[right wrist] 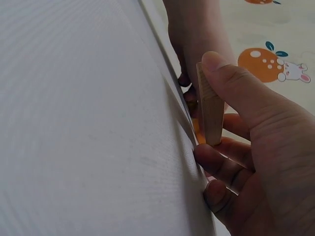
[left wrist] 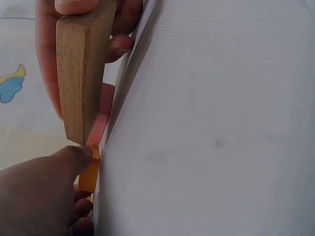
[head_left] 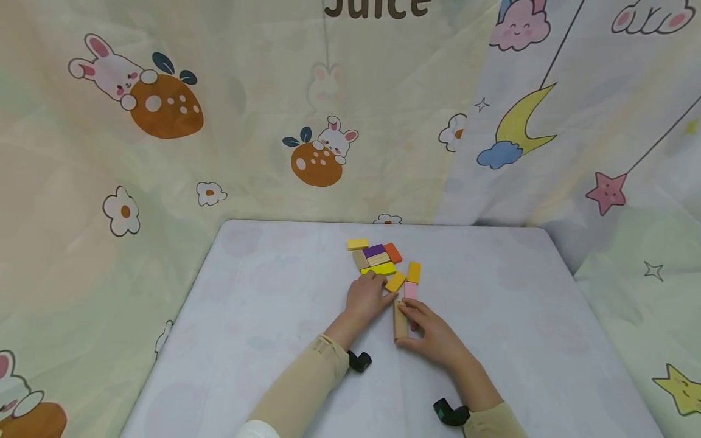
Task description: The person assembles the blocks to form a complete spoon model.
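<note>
Running near to far: plank [head_left: 401,322], over the bench [head_left: 219,377].
Far end: just beside pink block [head_left: 411,290] and slanted block [head_left: 395,281].
Right hand [head_left: 438,340]: nearer, gripping plank from its right, thumb at near end.
Left hand [head_left: 368,299]: by slanted block; whether gripping, cannot tell.

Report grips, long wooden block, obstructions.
Left grip beside orange rectangular block, pinch unclear. Right grip holding long plain wooden block. Possible obstruction: pink rectangular block near its far end.

The head view looks forward and down across the table [head_left: 263,304]; both wrist views sit low and close, sharing the wooden block [left wrist: 74,78] from opposite sides.
</note>
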A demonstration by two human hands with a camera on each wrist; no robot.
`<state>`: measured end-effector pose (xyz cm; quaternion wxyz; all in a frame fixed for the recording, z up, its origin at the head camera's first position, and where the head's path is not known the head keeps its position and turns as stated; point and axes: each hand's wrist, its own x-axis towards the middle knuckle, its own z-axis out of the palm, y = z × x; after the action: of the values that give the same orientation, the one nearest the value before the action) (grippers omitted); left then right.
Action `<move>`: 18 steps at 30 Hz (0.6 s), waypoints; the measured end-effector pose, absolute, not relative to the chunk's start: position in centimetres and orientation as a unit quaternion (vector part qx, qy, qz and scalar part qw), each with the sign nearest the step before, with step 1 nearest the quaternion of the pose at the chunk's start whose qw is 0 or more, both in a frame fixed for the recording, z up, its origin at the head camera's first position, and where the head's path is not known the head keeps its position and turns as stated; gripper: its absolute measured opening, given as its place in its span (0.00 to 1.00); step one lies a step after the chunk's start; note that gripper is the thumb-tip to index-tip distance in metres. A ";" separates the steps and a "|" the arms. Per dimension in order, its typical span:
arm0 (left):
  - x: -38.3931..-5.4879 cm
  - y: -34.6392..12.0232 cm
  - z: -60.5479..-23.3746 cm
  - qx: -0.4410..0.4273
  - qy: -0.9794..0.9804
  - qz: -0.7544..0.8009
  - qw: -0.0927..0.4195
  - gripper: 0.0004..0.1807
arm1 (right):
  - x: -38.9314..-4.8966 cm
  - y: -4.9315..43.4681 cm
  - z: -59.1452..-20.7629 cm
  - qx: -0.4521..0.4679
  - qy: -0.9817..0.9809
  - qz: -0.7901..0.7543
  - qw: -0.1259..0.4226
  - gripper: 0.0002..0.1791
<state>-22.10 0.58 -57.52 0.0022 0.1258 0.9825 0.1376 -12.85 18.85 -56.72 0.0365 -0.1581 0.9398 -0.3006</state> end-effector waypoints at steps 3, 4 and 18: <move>-22.0 0.4 -57.9 0.123 0.981 0.149 -0.004 0.26 | -12.8 18.8 -56.8 -0.160 0.940 -0.300 0.032 0.44; -22.0 0.4 -58.0 0.122 0.980 0.154 -0.006 0.26 | -12.8 18.8 -56.8 -0.162 0.940 -0.298 0.031 0.44; -21.9 -3.1 -57.6 0.153 0.958 0.243 -0.011 0.24 | -12.9 18.3 -56.7 -0.174 0.937 -0.301 0.033 0.44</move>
<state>-21.87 -3.07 -57.64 -0.0108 0.1531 0.9577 0.2434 -12.87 18.28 -56.68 0.0334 -0.1736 0.9372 -0.3007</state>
